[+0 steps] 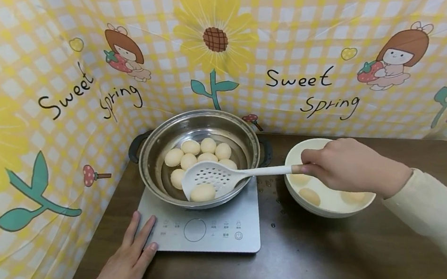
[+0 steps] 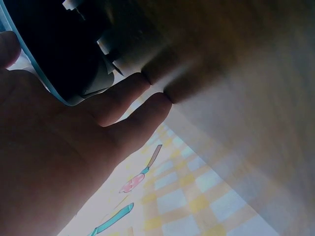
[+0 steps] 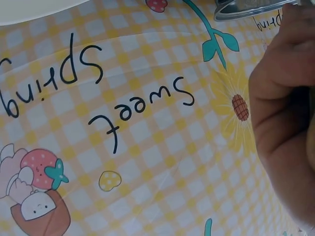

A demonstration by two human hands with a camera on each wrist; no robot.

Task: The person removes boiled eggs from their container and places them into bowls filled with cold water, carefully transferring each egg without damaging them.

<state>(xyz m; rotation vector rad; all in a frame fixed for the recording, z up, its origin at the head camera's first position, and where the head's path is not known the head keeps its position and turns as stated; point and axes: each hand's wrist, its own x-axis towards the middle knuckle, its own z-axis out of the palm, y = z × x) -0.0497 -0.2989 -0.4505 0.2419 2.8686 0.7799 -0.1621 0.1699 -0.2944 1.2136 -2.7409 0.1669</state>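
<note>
My right hand (image 1: 343, 165) grips the handle of a white slotted spoon (image 1: 211, 175), whose perforated bowl is over the metal pot (image 1: 150, 188). One egg (image 1: 203, 192) lies in the spoon at its near edge. Several pale eggs (image 1: 188, 161) sit in the pot behind and under the spoon. A white bowl (image 1: 327, 208) is beneath the right hand, with a few eggs (image 1: 309, 196) inside, partly hidden by that hand. My left hand (image 1: 125, 267) rests with fingers spread at the left edge of the induction cooker (image 1: 235, 223); the left wrist view shows its fingers stretched out.
The pot stands on the cooker, with a black handle (image 1: 137, 147) on each side. Water drops dot the dark wooden table (image 1: 292, 263) between cooker and bowl. A yellow checked cloth (image 1: 275, 22) with printed flowers walls the back and left.
</note>
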